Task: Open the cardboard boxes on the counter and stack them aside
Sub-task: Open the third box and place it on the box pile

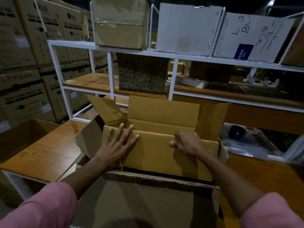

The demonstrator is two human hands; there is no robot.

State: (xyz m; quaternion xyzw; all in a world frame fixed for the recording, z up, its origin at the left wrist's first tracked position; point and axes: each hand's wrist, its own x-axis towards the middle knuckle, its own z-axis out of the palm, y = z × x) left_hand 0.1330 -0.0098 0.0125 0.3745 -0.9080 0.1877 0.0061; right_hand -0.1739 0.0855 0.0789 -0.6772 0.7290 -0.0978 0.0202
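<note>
A brown cardboard box [158,155] stands on the wooden counter [44,155] right in front of me, its far, left and right flaps standing up. My left hand [115,145] lies flat with spread fingers on an inner flap folded across the opening. My right hand [187,143] sits on the same flap further right, its fingers curled over the flap's far edge. The near flap [144,199] hangs toward me. Another open brown box [21,134] is at the left edge of the counter.
A white metal shelf frame [111,89] rises behind the counter, carrying a taped brown box [120,23], white boxes [187,28] and a speckled box [143,73]. Stacked printed cartons [24,63] fill the left. Plastic-wrapped items [243,139] lie at the right.
</note>
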